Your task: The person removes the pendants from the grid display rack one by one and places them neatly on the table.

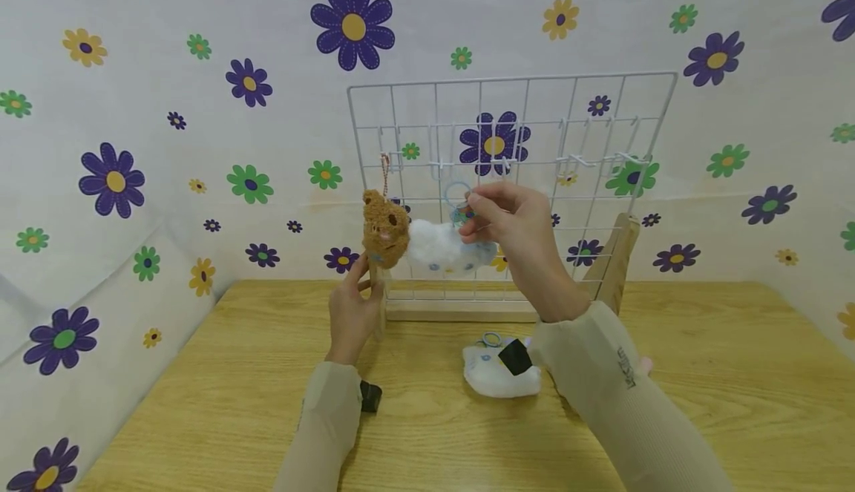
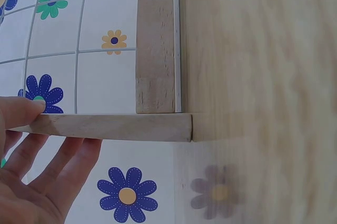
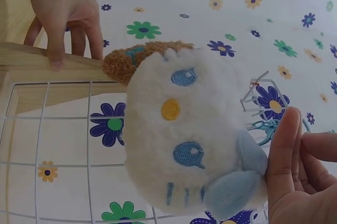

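Observation:
My right hand (image 1: 517, 228) pinches the light-blue ring of a white plush keychain (image 1: 427, 247), which hangs in front of the wire grid rack (image 1: 513, 78). In the right wrist view the plush shows blue embroidered eyes, a yellow nose and a light-blue bow (image 3: 231, 190). At the rack's left side, my left hand (image 1: 352, 314) grips the wooden stand leg (image 2: 116, 126), thumb on one face and fingers on the other. Just above that hand, a brown bear plush keychain (image 1: 385, 232) hangs by a bead chain from a left hook. The white plush overlaps its edge.
Several white hooks (image 1: 574, 158) line the grid. Another white plush (image 1: 494, 381) with a blue ring lies on the wooden table (image 1: 234, 403), partly covered by a black piece at my right cuff. Something pink (image 1: 645, 365) peeks out behind my right sleeve. Flowered cloth stands behind.

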### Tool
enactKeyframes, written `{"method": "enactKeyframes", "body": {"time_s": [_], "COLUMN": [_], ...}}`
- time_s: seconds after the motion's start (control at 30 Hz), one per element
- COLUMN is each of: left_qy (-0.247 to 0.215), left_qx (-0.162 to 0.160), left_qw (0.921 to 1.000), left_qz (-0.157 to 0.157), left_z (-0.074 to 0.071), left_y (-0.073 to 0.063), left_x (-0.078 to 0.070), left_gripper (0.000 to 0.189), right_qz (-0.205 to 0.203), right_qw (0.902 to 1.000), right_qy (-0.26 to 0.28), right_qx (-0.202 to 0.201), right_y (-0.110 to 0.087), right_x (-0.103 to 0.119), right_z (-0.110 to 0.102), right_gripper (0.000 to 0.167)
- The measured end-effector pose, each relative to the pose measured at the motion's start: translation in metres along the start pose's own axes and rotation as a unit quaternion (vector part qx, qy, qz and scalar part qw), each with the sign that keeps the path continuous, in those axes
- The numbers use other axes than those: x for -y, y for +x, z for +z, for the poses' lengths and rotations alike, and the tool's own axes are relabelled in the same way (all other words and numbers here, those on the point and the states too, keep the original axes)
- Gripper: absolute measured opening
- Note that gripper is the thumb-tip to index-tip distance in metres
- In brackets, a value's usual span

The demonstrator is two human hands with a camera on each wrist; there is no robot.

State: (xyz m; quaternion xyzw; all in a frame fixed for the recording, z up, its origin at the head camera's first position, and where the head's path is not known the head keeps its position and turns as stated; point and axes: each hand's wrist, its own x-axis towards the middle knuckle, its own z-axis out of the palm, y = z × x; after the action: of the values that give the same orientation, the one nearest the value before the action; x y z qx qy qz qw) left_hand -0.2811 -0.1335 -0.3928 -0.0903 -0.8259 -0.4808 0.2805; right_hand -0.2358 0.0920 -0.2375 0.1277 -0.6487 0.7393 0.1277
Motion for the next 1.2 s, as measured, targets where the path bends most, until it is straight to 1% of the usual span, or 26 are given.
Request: {"method": "enactKeyframes", "body": {"time_s": [0.2,0.57,0.77,1.03,1.2], "left_qy": [-0.003,0.003,0.001,-0.011,-0.011], "left_qx": [0.0,0.006,0.009,0.009,0.011], "left_qw": [1.0,0.9998,0.9997,0.9997,0.9994], "left_qz": [-0.004,-0.019,-0.023,-0.021,-0.029], "left_z": [0.001,0.001,0.001,0.001,0.001], "left_y": [0.001,0.001,0.001,0.002,0.002], "left_x": [0.001,-0.001,0.0,0.0,-0.001], "left_gripper": [0.052,0.055,0.056,0.055,0.055], "right_qz": [0.016,0.018,0.018,0.013,0.007], "right_qw": [0.9994,0.9994,0.9985,0.9969,0.9955], "right_qy": [-0.029,-0.028,-0.051,-0.077,-0.093], "right_qx": [0.0,-0.001,-0.002,-0.014,-0.014], "right_y": [-0.007,-0.02,-0.024,-0.026,-0.029], "right_x": [-0.008,-0.025,-0.034,-0.04,-0.042], "right_z": [-0.004,-0.009,-0.012,-0.01,-0.01], "right_gripper": [0.02,0.016,0.015,0.015,0.014]}}
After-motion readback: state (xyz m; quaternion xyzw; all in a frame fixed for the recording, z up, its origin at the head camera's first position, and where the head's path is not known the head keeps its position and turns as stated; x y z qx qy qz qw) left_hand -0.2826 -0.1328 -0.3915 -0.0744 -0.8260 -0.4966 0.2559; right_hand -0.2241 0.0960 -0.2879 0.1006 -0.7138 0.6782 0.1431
